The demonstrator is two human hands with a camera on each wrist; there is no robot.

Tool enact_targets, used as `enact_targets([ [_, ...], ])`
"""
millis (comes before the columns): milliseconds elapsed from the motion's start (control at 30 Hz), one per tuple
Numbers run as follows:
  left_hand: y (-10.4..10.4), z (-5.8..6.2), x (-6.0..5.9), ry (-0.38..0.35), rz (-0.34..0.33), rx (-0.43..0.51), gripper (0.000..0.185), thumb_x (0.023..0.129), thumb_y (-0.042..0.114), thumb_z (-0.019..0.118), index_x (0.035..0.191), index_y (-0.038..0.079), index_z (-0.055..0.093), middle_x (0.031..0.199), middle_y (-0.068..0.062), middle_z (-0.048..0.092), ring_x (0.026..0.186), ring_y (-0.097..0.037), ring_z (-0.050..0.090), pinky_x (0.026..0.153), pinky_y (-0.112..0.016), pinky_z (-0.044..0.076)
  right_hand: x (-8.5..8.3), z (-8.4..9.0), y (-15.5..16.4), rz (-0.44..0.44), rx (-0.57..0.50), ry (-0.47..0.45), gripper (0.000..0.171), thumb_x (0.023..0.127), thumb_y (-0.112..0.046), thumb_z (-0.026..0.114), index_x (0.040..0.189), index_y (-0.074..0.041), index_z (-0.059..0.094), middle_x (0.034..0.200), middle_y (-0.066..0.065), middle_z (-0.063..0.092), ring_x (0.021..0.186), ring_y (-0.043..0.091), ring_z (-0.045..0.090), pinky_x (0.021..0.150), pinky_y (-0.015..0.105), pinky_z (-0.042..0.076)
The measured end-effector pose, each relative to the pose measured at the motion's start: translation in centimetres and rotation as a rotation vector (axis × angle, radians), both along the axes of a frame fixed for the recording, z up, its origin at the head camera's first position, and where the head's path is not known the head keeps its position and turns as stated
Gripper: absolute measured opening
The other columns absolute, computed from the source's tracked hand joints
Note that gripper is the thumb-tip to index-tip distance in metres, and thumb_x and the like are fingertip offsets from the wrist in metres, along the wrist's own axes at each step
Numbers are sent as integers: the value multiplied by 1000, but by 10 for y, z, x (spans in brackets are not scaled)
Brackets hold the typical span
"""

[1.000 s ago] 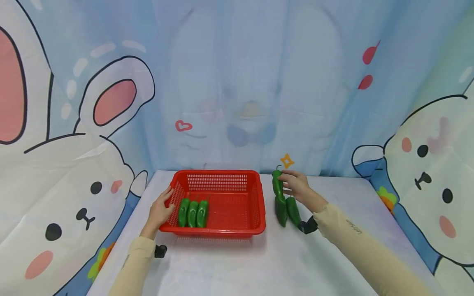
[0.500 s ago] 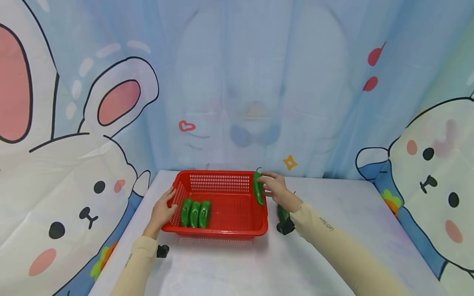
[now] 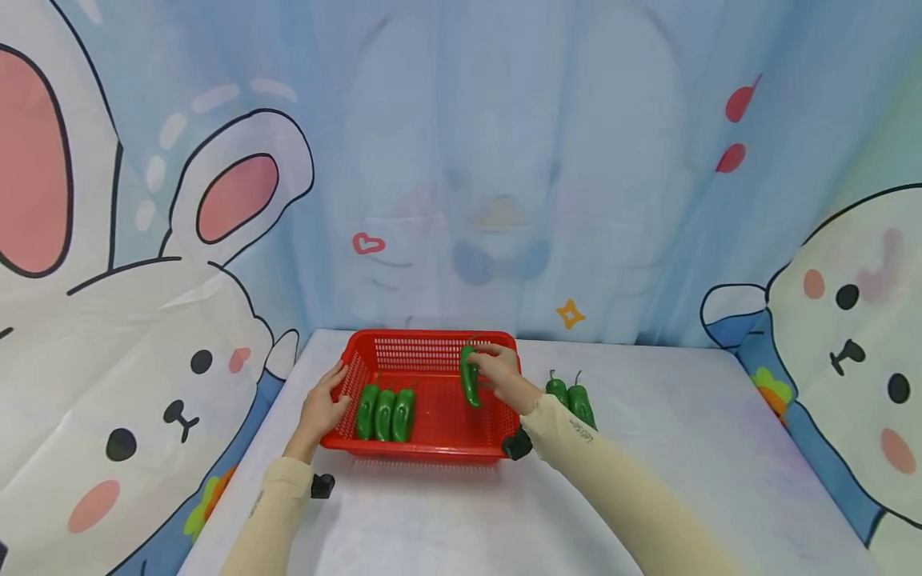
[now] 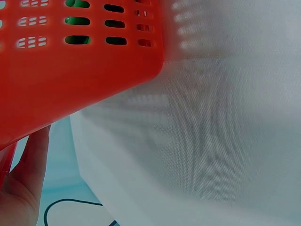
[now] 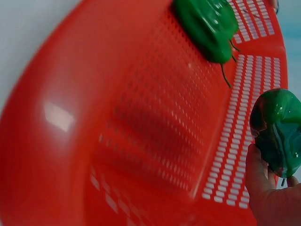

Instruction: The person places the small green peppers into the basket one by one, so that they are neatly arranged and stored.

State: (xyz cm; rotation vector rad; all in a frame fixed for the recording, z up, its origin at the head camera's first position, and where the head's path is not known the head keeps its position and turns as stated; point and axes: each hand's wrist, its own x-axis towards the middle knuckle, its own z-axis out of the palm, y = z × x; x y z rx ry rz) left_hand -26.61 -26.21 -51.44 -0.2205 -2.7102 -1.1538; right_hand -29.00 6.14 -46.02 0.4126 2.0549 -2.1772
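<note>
Over the red basket (image 3: pixel 425 448) now — the right hand (image 3: pixel 497 372) has come across from the worktop (image 3: pixel 648 480) side and holds a green pepper (image 3: pixel 469 384) above the basket floor, stem end up, fingers pinched round its upper part. A second ago that same pepper was well off to the right, outside the rim, just lifted away from the others; half a second ago it was crossing the right wall. So the carry is basically done, and by my read what's left is setting it down and letting go. From the right wrist you can see it (image 5: pixel 277 132) hanging at the fingertips with the mesh wall behind it.

Left of the pepper, three peppers (image 3: pixel 385 414) lie side by side on the basket floor, with bare mesh between them and the held one. Behind the right forearm, two more peppers (image 3: pixel 571 400) sit on the worktop, touching each other.

The left hand (image 3: pixel 324 404) hasn't moved in all this — it rests against the basket's left wall, fingers fairly straight along the outside, steadying it rather than gripping anything. The left wrist view only shows a thumb (image 4: pixel 33 160) under the rim.
</note>
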Motion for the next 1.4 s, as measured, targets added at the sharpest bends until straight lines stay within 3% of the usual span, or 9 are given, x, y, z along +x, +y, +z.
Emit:
enact_targets([
  [200, 0, 0, -2, 10, 2, 0, 62, 85, -4, 56, 146, -1, 44, 156, -13, 36, 140, -37, 35, 84, -42, 42, 0, -16, -26, 15, 20, -12, 42, 89, -7, 64, 129, 4, 58, 118, 22, 61, 85, 24, 64, 87, 50, 53],
  [333, 1, -3, -2, 22, 5, 2, 62, 84, -5, 56, 146, -1, 45, 156, -13, 37, 140, -37, 35, 83, -41, 42, 2, -30, -41, 14, 40, -16, 40, 88, -7, 64, 126, 5, 60, 118, 22, 62, 85, 26, 66, 85, 51, 53],
  [600, -3, -1, -4, 33, 22, 6, 62, 84, -5, 55, 146, 0, 46, 155, -11, 38, 140, -35, 36, 80, -40, 41, 3, -46, -69, -2, 10, -44, 37, 85, -1, 65, 121, 5, 61, 110, 22, 63, 76, 22, 64, 68, 45, 57],
  [967, -1, -6, -2, 31, 14, 15, 62, 84, -4, 56, 145, 1, 47, 155, -11, 39, 138, -34, 40, 74, -35, 41, 8, -69, -82, -5, 31, -98, 44, 86, -1, 64, 127, 9, 56, 120, 27, 60, 81, 26, 66, 75, 48, 56],
  [1200, -2, -5, 0, 44, 33, 11, 62, 83, -5, 55, 144, 0, 48, 154, -12, 41, 138, -35, 40, 77, -38, 42, 6, -72, -88, 10, 33, -105, 44, 83, -1, 64, 126, 9, 56, 113, 24, 63, 78, 24, 66, 70, 46, 57],
  [1400, 0, -6, -3, 58, 26, 14, 62, 83, -5, 57, 144, 0, 49, 153, -12, 41, 138, -35, 39, 81, -39, 43, 4, -70, -90, -5, 52, -105, 39, 83, 2, 64, 121, 8, 58, 113, 24, 61, 87, 29, 66, 69, 44, 56],
])
